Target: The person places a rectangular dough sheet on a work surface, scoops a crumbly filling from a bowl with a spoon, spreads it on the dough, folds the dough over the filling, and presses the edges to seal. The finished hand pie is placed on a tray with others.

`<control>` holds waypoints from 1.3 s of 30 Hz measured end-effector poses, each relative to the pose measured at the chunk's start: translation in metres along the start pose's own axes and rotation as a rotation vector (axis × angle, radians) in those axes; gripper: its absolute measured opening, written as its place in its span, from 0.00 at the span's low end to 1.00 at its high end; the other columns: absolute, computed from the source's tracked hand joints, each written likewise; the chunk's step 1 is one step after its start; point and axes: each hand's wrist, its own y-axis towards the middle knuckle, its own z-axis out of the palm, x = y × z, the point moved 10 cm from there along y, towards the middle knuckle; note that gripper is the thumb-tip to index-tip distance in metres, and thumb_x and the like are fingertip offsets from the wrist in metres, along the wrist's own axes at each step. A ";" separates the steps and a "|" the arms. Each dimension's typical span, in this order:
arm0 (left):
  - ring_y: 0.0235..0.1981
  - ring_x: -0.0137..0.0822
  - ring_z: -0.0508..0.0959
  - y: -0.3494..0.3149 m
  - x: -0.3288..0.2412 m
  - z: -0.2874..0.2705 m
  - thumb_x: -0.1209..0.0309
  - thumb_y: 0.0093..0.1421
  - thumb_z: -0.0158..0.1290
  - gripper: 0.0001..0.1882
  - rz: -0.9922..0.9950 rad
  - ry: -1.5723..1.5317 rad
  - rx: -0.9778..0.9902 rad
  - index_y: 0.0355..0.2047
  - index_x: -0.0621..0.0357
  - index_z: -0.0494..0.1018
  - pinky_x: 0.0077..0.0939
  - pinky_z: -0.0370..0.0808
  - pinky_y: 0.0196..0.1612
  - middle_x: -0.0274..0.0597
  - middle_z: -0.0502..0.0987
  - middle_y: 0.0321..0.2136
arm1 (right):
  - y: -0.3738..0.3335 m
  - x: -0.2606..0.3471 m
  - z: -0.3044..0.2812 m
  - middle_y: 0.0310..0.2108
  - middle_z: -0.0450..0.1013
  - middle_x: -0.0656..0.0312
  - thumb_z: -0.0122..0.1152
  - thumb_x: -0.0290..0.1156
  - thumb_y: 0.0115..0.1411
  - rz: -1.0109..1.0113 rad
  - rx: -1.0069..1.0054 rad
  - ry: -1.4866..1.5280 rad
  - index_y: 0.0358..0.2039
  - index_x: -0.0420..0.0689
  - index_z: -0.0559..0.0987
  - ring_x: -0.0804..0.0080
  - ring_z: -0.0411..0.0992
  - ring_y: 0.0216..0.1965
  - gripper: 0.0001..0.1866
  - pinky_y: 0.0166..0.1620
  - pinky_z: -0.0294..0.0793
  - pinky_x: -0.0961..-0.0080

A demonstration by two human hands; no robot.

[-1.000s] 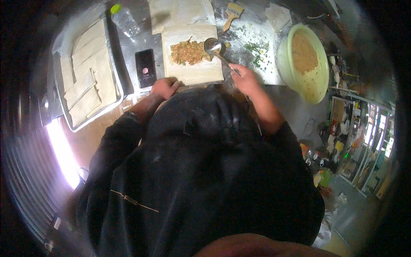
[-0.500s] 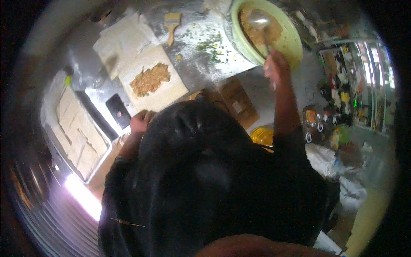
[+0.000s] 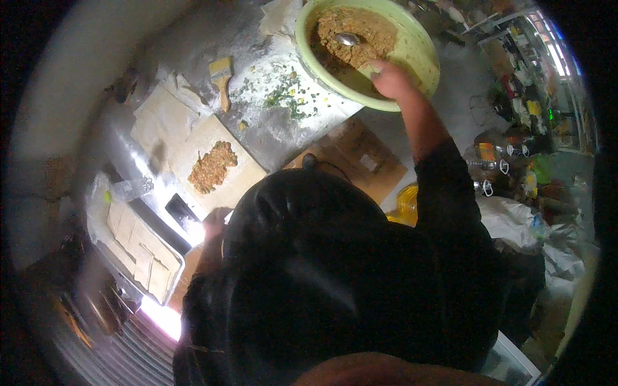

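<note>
1. Right hand [image 3: 391,80] grips ladle [image 3: 348,39], dipped in filling [image 3: 374,32] inside green basin [image 3: 421,61]; overloading could cause drips.
2. Left hand [image 3: 217,222], beside dough sheet [image 3: 248,170]: finger state indeterminable; a bump could shift the sheet.

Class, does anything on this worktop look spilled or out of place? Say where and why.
Yes: chopped greens lie scattered over white powder on the table, between the brush and the green bowl. Being loose, not in any container, they look spilled, though possibly left there on purpose.
</note>
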 end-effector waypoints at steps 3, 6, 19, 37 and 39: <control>0.31 0.28 0.80 0.001 -0.005 -0.004 0.60 0.67 0.56 0.15 -0.041 0.081 -0.002 0.40 0.60 0.83 0.29 0.77 0.37 0.42 0.85 0.30 | 0.000 0.015 0.019 0.54 0.75 0.44 0.55 0.33 0.65 -0.092 0.148 -0.050 0.63 0.53 0.74 0.49 0.75 0.52 0.25 0.57 0.73 0.63; 0.34 0.38 0.82 0.004 -0.013 -0.005 0.68 0.59 0.58 0.10 0.042 0.185 0.015 0.41 0.51 0.81 0.33 0.80 0.37 0.40 0.84 0.35 | -0.006 0.014 0.024 0.55 0.74 0.45 0.55 0.32 0.65 -0.181 0.228 -0.054 0.63 0.53 0.74 0.50 0.75 0.53 0.25 0.58 0.72 0.63; 0.38 0.31 0.83 -0.005 0.017 -0.004 0.64 0.62 0.53 0.12 -0.554 0.132 0.052 0.43 0.48 0.82 0.25 0.80 0.39 0.34 0.84 0.38 | -0.010 -0.006 0.029 0.32 0.78 0.53 0.54 0.31 0.66 -0.248 0.433 -0.026 0.64 0.56 0.73 0.67 0.76 0.28 0.25 0.36 0.78 0.66; 0.16 0.32 0.80 0.001 0.006 -0.008 0.58 0.63 0.53 0.18 -0.613 0.174 0.037 0.42 0.57 0.82 0.23 0.76 0.23 0.39 0.83 0.24 | -0.012 -0.001 0.027 0.37 0.80 0.48 0.55 0.29 0.63 -0.635 0.284 -0.064 0.60 0.47 0.75 0.57 0.79 0.27 0.24 0.35 0.80 0.61; 0.17 0.33 0.81 0.003 -0.001 -0.006 0.56 0.63 0.52 0.19 -0.579 0.123 0.048 0.42 0.57 0.82 0.24 0.77 0.24 0.39 0.83 0.22 | -0.013 -0.018 0.023 0.32 0.78 0.51 0.55 0.29 0.63 -0.412 0.459 0.025 0.61 0.48 0.75 0.62 0.76 0.24 0.24 0.32 0.78 0.65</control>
